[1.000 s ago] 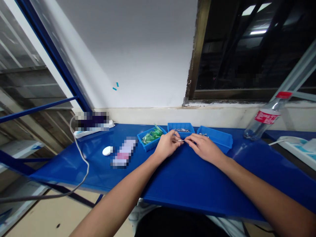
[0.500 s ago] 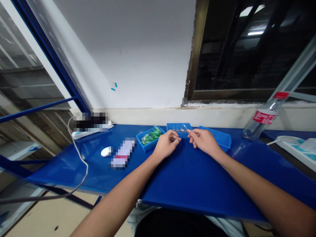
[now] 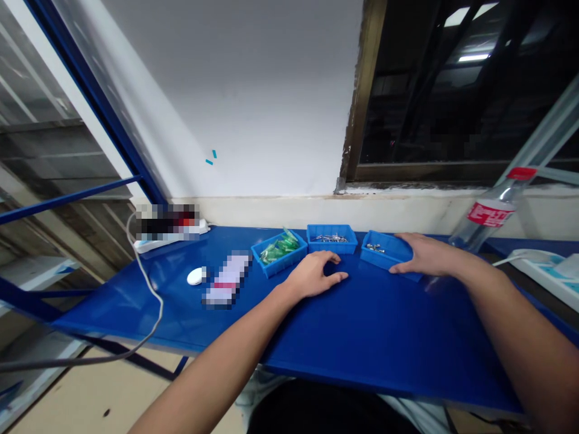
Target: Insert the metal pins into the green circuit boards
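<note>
Head view: left hand (image 3: 319,274) half-curled, thumb and fingers apart, just in front of the middle blue tray (image 3: 332,246) of thin metal parts (image 3: 332,238). Right hand (image 3: 423,256) spread wide at right end of the right blue tray (image 3: 377,259), small metal pieces (image 3: 375,248) inside; can't tell if it's gripping. Left blue tray (image 3: 284,264) holds green pieces (image 3: 283,246), all on blue surface (image 3: 353,337).

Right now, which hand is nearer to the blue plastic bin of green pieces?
Left. The left hand is by the bin of green pieces, at its near right corner; the right hand is farther off, at the rightmost blue plastic bin.
</note>
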Demonstrator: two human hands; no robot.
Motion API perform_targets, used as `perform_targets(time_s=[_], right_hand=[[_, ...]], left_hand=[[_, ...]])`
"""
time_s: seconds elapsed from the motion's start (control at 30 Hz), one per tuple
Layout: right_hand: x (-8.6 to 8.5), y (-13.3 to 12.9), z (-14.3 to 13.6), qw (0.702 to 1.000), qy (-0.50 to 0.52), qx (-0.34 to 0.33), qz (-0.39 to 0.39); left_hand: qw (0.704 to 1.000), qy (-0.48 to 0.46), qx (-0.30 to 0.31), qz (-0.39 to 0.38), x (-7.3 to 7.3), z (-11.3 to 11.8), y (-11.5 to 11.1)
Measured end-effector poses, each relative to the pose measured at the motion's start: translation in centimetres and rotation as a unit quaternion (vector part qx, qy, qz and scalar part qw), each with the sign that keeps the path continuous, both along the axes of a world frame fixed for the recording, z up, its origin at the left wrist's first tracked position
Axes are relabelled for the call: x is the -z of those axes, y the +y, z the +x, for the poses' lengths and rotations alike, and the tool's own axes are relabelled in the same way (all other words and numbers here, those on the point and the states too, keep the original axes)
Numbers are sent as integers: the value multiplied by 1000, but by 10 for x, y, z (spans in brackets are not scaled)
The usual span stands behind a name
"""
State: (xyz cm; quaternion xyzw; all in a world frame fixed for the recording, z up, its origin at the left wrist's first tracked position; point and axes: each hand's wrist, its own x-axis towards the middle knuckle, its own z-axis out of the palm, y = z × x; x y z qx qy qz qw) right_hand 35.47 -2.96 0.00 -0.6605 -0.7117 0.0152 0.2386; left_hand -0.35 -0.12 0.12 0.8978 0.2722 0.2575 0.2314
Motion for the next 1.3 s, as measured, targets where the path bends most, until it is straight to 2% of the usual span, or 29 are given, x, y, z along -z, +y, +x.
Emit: perform_targets(time_s=[0.07,0.17,0.23,0.4,0.47,0.57,0.7,0.9,0.97,1.07,1.17,1.3], right_hand=[[-1,-4,16,998,-29,0,-59],[-15,-15,28,997,-55,-12,-48],[-30,-25,24,997,-60,-22,-38],[-66,-45,-24,994,-59,-85,-35],[-75,-48,-48,993,-40,-107,-40],[-79,-49,-74,990,-12,-135,-36],[-78,-51,-87,989,15,-148,-17],[-74,-47,-86,984,44,-173,23],[-64,-41,-84,979,87,-181,36],[-39,-32,-81,965,190,-169,61],[-14,-27,-82,935,318,-144,55],[2,-28,-92,910,389,-125,67]], left_hand=[[1000,9,0,-10,0,0,0],[999,12,5,-30,-1,0,-2],[999,14,20,-36,-2,0,-5],[998,16,36,-50,-5,1,-13],[998,14,38,-54,-5,1,-14],[998,23,35,-50,-4,1,-14],[998,36,19,-48,0,0,-11],[999,-4,15,-40,-1,-1,-9],[999,-11,4,-36,-2,-1,-8],[999,1,-18,-32,-1,-2,-5],[999,17,-30,-36,0,-4,-3],[999,28,-29,-34,-1,-5,-2]])
